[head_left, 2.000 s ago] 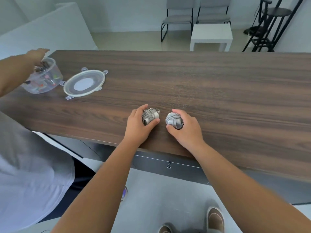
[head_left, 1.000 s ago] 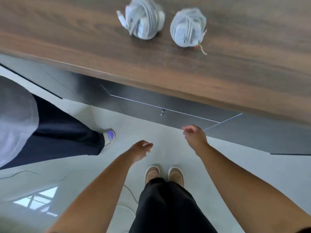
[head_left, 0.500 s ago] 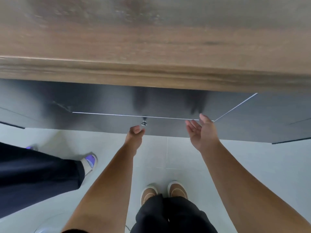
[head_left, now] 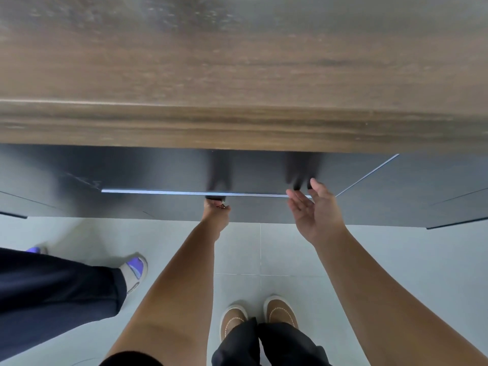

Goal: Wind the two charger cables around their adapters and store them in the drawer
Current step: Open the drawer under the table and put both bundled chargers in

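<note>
The dark grey, flat-fronted drawer (head_left: 171,204) sits directly under the thick front edge of the brown wood-grain tabletop (head_left: 237,75). Its front is smooth and a little glossy, and a thin bright line runs along its top edge. A small metal key or lock piece (head_left: 223,204) is at the middle of the drawer front. The left hand (head_left: 215,213) is closed around this small piece, fingers curled together. The right hand (head_left: 315,212) is to the right of it on the same drawer front, palm turned up and fingers spread apart, with the fingertips (head_left: 293,194) at the bright top edge; it grips nothing. The two wound charger cables are outside the view. Below the drawer is pale tiled floor (head_left: 396,260).
</note>
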`<state>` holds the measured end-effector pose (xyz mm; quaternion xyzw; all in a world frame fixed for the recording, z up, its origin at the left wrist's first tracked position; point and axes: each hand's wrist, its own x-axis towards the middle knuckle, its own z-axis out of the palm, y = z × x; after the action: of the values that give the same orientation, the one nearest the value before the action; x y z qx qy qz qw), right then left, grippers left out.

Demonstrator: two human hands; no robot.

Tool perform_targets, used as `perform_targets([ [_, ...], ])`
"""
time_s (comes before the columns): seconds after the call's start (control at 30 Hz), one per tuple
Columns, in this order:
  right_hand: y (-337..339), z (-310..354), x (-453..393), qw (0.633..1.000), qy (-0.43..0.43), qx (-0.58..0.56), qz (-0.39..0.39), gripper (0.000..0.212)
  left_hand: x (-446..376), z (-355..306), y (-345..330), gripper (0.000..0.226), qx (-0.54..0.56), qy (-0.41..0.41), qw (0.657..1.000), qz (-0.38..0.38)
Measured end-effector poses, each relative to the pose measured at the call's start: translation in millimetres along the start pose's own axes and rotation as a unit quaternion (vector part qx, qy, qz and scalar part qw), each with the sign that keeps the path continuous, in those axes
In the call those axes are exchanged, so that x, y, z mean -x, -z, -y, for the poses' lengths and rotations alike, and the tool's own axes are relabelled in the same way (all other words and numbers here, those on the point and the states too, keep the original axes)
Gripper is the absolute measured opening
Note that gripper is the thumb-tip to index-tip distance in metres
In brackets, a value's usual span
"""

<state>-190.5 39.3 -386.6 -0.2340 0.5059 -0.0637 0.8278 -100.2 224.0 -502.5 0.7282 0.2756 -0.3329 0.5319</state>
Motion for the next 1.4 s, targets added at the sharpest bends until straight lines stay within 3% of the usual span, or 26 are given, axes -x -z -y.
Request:
perform_targets([
  [0.13,-2.6,-1.8,2.3,1.000,0.017,0.016,0.002,0.057,10.6,6.2,7.4,0.025,-0.021,-0.001,1.000,0.004],
  [0.3,-2.5,1.4,5.1,0.998,0.021,0.054,0.010,0.050,37.2,31.3,21.8,0.044,-0.054,0.024,0.997,0.049],
  [0.47,5.0,4.7,15.6,0.995,0.015,0.094,0.035,0.068,69.1,76.5,47.0,0.045,-0.054,0.052,0.993,0.090],
  [0.67,25.4,6.0,54.2,0.988,0.000,0.151,0.038,0.052,119.6,113.0,68.3,0.048,-0.139,0.070,0.983,0.093],
  [0.8,36.6,1.5,104.1,0.976,-0.006,0.211,0.046,0.028,162.0,108.5,84.0,0.051,-0.249,0.042,0.963,0.096],
  [0.93,26.8,6.4,176.2,0.925,0.054,0.361,0.108,0.021,217.0,64.7,102.7,0.043,-0.290,-0.019,0.950,0.111],
  [1.07,-11.7,33.7,251.3,0.833,0.148,0.468,0.255,0.021,283.1,-15.8,121.1,0.034,-0.270,-0.102,0.952,0.101],
  [1.13,-36.0,54.2,284.1,0.758,0.155,0.525,0.356,0.026,324.7,-58.7,129.7,0.027,-0.226,-0.137,0.957,0.121],
  [1.17,-49.4,64.7,300.4,0.699,0.162,0.569,0.401,0.028,345.8,-79.5,134.1,0.025,-0.205,-0.154,0.955,0.145],
  [1.23,-78.3,83.4,326.6,0.589,0.219,0.634,0.451,0.030,386.4,-119.9,142.7,0.022,-0.179,-0.216,0.939,0.199],
  [1.27,-93.3,92.1,336.3,0.565,0.261,0.637,0.455,0.029,404.5,-139.3,146.5,0.022,-0.173,-0.260,0.925,0.219],
  [1.33,-122.2,107.5,347.6,0.592,0.349,0.592,0.421,0.022,431.2,-174.9,156.0,0.024,-0.162,-0.342,0.900,0.216],
  [1.4,-149.6,119.2,343.1,0.655,0.426,0.527,0.334,0.019,444.0,-208.6,166.8,0.023,-0.156,-0.411,0.886,0.148],
])
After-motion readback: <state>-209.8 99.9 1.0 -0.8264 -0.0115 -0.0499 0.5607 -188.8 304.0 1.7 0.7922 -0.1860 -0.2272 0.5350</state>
